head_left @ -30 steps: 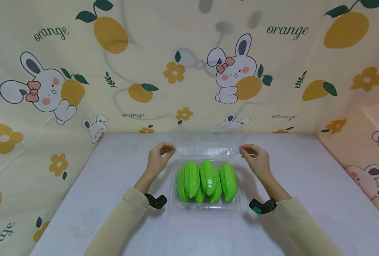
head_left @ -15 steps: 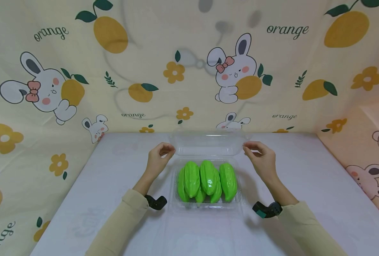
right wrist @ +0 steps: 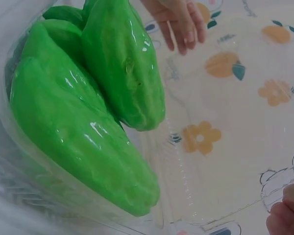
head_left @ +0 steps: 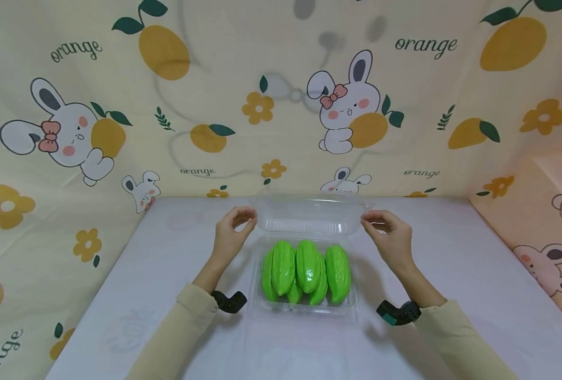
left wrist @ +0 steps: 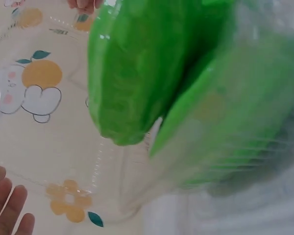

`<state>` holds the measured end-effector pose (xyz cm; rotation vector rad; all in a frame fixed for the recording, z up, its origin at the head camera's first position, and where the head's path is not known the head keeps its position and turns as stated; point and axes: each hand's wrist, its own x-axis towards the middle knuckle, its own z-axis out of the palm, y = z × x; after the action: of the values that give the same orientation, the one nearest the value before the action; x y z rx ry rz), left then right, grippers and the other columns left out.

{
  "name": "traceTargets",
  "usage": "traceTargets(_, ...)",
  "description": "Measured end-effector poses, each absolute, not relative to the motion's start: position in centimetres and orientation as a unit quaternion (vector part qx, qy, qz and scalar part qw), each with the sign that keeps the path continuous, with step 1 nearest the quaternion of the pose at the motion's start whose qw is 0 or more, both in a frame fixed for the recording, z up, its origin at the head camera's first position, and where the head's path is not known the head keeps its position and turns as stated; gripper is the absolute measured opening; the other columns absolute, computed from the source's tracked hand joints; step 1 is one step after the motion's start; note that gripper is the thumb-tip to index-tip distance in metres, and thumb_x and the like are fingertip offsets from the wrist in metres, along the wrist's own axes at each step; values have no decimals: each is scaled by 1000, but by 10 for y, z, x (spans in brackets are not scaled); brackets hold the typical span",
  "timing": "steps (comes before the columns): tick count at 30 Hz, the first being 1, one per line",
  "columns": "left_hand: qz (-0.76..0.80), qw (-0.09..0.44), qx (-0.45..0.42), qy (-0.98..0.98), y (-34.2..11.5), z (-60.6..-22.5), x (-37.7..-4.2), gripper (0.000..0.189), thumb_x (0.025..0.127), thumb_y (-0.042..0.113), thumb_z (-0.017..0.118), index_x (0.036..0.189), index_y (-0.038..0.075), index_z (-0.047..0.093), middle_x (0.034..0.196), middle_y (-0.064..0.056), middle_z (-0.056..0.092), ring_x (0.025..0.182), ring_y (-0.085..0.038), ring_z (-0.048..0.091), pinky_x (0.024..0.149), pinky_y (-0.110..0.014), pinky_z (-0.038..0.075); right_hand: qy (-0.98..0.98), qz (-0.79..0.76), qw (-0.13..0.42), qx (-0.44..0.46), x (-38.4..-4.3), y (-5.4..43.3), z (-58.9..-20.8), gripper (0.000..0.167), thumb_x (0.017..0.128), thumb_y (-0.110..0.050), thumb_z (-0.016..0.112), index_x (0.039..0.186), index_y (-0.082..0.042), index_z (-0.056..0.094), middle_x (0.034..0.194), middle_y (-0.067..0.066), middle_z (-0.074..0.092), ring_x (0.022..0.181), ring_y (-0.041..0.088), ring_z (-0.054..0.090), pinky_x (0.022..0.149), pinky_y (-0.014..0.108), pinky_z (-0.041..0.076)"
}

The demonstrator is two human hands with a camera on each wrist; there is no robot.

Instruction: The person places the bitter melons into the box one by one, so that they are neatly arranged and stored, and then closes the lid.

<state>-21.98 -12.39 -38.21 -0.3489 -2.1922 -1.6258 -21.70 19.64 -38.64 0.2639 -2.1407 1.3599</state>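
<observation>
A clear plastic clamshell box (head_left: 304, 307) sits on the table, with several glossy green, ribbed, fruit-like pieces (head_left: 308, 266) lying lengthwise in its base. Its see-through lid (head_left: 309, 214) stands raised behind them, still joined at the rear. At the lid's left edge my left hand (head_left: 230, 232) pinches with thumb and fingers; the remaining fingers are loosely spread in the left wrist view. My right hand (head_left: 392, 237) has its thumb and fingertips together on the lid's right edge. In the right wrist view, green pieces (right wrist: 88, 127) fill much of the picture and only fingertips (right wrist: 286, 215) show.
The white table (head_left: 167, 264) stretches to both sides of the box. A cloth printed with rabbits and oranges (head_left: 243, 63) hangs just behind it, and a similar pinkish one (head_left: 542, 211) stands at the right. Each wrist carries a black camera (head_left: 230, 301).
My right hand has shifted right and slightly up along the lid's edge. My left hand has moved a little left. The box has shifted very slightly.
</observation>
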Motion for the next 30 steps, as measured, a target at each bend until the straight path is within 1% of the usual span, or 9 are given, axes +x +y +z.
traceTargets(5,-564,246,-142,-776,-127,-391,-230,20,86,-4,67,105,-9,63,102,-24,69,97,-26,66,94,-38,55,-805,489,312,121,-217,197,-388,10,79,11,70,88,9,68,87,27,69,77,-20,55,71,-2,46)
traceTargets(8,-553,274,-160,-770,-129,-387,-228,19,86,-1,67,105,-5,65,101,-20,70,95,-19,66,92,-30,55,-806,478,325,129,-218,198,-390,11,77,13,71,86,9,68,85,25,69,77,-21,54,72,-1,46)
traceTargets(10,-545,290,-173,-767,-129,-383,-226,17,87,0,67,103,-4,66,100,-19,71,94,-20,66,90,-24,55,-805,474,332,134,-219,198,-390,10,76,13,72,85,9,67,83,24,70,76,-22,54,71,-1,46)
traceTargets(14,-537,304,-195,-762,-131,-380,-224,12,87,1,68,99,-3,67,98,-18,71,92,-26,67,88,-17,53,-805,465,339,142,-220,199,-391,10,76,12,73,83,9,67,81,24,70,75,-24,53,71,-2,45)
traceTargets(17,-532,309,-203,-762,-131,-381,-224,10,86,0,68,95,-3,67,95,-18,71,90,-28,67,87,-18,54,-809,455,343,143,-221,199,-391,9,75,12,73,81,9,67,80,24,70,75,-25,52,71,-3,44)
traceTargets(20,-506,322,-215,-771,-131,-383,-224,8,86,0,69,93,-3,66,92,-18,70,88,-25,67,86,-23,55,-811,450,347,139,-223,200,-392,9,76,12,73,81,9,67,80,24,70,75,-25,51,71,-4,43)
traceTargets(24,-469,337,-235,-782,-130,-388,-223,7,85,-1,69,91,-3,66,89,-15,69,87,-26,67,85,-29,56,-811,451,347,135,-226,202,-393,7,77,11,73,82,9,68,80,24,71,74,-26,52,70,-4,43)
traceTargets(27,-467,336,-244,-781,-130,-392,-222,6,85,-3,69,90,-3,66,89,-15,69,88,-26,66,85,-28,56,-811,456,340,138,-226,203,-395,6,78,10,72,83,8,69,82,24,72,75,-26,53,71,-4,43)
traceTargets(30,-476,330,-249,-777,-132,-394,-221,7,84,-2,70,90,-2,66,90,-15,69,88,-23,66,87,-24,56,-809,461,335,144,-225,205,-396,8,77,11,72,85,7,70,83,25,72,77,-26,53,72,-4,44)
